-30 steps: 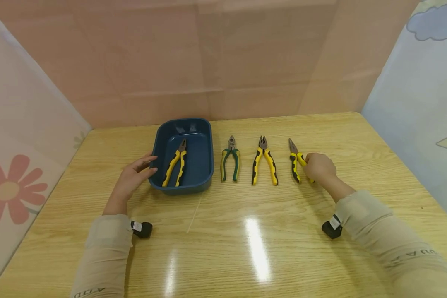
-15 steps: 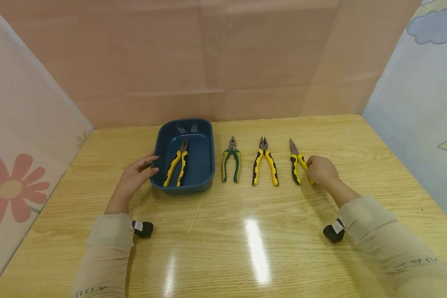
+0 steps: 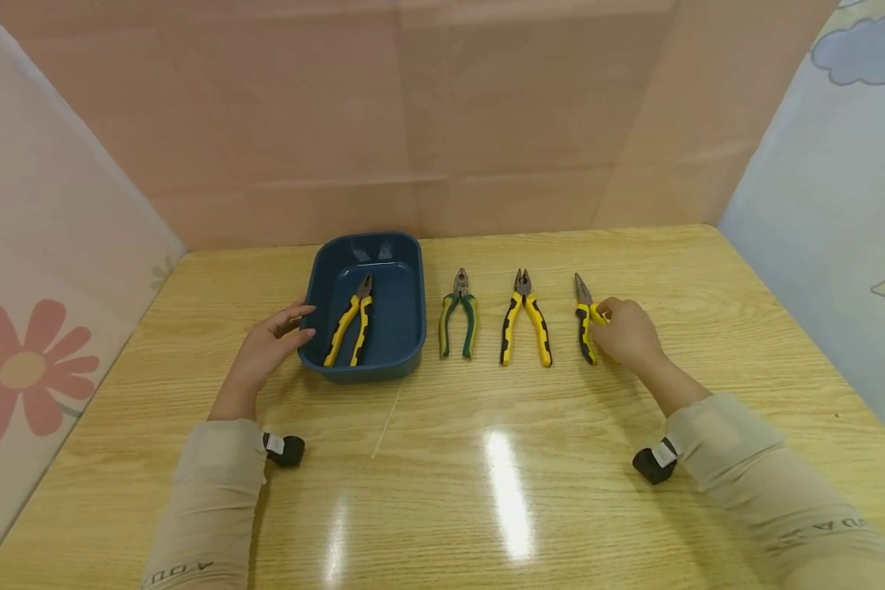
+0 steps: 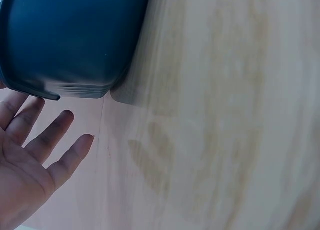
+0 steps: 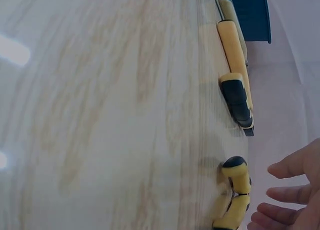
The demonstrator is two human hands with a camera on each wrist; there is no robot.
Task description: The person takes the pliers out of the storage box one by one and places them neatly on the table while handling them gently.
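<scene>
My left hand [image 3: 265, 348] rests at the left side of a dark blue tray [image 3: 376, 374], its fingertips at the rim. In the left wrist view, the fingers [image 4: 52, 132] are spread beside the tray wall. At the right, my right hand [image 3: 633, 334] is over the right handle of yellow-and-black long-nose pliers [image 3: 586, 338], hiding part of it. The right wrist view shows the fingers [image 5: 287, 194] extended, apart from the yellow-and-black handles [image 5: 241, 182]. Another pair of yellow-and-black pliers [image 3: 365, 321] lies inside the tray.
Between tray and right hand lie green-handled pliers [image 3: 470, 326] and yellow-and-black combination pliers [image 3: 537, 326], handles toward me. All are on a wooden table [image 3: 428, 492]. A pink-beige backdrop [image 3: 428, 123] stands behind, with patterned panels at both sides.
My right hand has shifted slightly left over the long-nose pliers and covers more of their right handle. My left hand stays at the tray; the pliers keep their places.
</scene>
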